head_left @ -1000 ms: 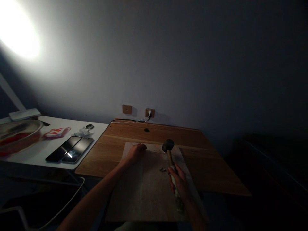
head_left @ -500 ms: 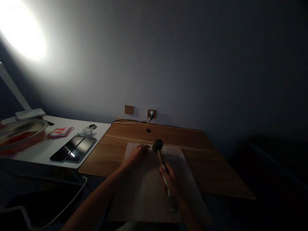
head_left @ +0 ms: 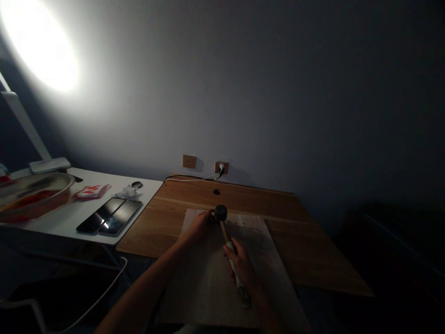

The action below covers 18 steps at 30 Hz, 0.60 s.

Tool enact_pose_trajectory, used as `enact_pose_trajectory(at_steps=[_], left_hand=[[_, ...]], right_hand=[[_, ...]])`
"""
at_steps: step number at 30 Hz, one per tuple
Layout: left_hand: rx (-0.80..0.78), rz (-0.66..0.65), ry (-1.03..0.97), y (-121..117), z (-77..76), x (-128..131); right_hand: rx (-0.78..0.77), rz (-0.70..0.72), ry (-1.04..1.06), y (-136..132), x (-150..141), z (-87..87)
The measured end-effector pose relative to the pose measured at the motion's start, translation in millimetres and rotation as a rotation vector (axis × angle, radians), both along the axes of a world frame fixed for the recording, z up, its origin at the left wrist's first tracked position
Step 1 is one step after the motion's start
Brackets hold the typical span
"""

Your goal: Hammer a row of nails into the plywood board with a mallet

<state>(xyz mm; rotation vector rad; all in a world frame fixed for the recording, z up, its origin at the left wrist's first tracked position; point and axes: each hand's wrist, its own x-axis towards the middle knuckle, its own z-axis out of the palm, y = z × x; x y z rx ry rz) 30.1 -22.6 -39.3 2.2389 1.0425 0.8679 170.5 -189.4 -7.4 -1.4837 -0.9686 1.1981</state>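
Note:
My right hand (head_left: 242, 265) is wrapped round the pale grip of a mallet (head_left: 226, 233) with a dark, round head. The mallet's head is low over the far part of a pale wooden board (head_left: 212, 287), right beside the fingertips of my left hand (head_left: 200, 224). My left hand rests on the board's far left part with its fingers curled together. Whatever those fingers pinch, if anything, is too dark and small to make out. Several tiny dark specks (head_left: 239, 223) show on the board to the right of the mallet head.
Under the board is a brown wooden table (head_left: 313, 253) against the wall, with a plugged-in cable (head_left: 221, 168) behind it. On the white table (head_left: 104, 176) to the left are two phones (head_left: 120, 217), a clear basin (head_left: 52, 197), a small packet (head_left: 93, 191) and a lamp (head_left: 28, 120).
The mallet head has moved left, closer to my left fingertips, and my right hand has shifted left with it. My left hand stays about where it was. The view has tilted slightly.

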Motion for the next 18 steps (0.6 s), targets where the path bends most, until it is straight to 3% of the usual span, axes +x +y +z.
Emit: enact_pose_trajectory(at_steps=[8,18], left_hand=[[0.008,0.057,0.049,-1.4,2.0,-0.1],[0.017,0.038,0.073,-1.5,3.2,-0.8]], right_hand=[[-0.006,-0.011,-0.009,-0.1,0.1,1.7],[-0.021,-0.042,-0.023,1.3,-0.6,0.7]])
